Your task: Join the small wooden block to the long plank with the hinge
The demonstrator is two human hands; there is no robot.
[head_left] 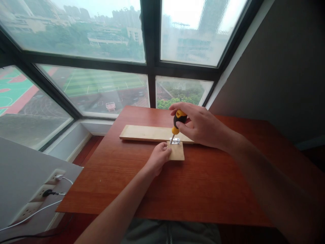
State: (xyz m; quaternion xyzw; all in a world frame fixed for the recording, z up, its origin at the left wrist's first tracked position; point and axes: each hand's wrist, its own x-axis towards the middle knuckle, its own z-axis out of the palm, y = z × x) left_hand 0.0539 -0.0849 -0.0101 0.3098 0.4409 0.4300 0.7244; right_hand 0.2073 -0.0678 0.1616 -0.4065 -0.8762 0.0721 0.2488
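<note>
In my right hand (196,122) is a screwdriver (180,117) with a yellow and black handle, gripped from above and slightly tilted. Its shaft runs down to the left side of a small silver metal hinge (175,141). That hinge lies across the edges of a small square wooden piece (176,153) and a long pale wooden board (144,132). My left hand (160,156) pinches the small piece by its left edge. Whether a screw sits under the screwdriver's tip is too small to tell.
The wooden pieces are on a reddish-brown table (203,189). Large framed windows (96,84) rise behind it, and a dark wall (274,67) stands at the right. Wall sockets (42,193) with plugged-in cables are at the lower left.
</note>
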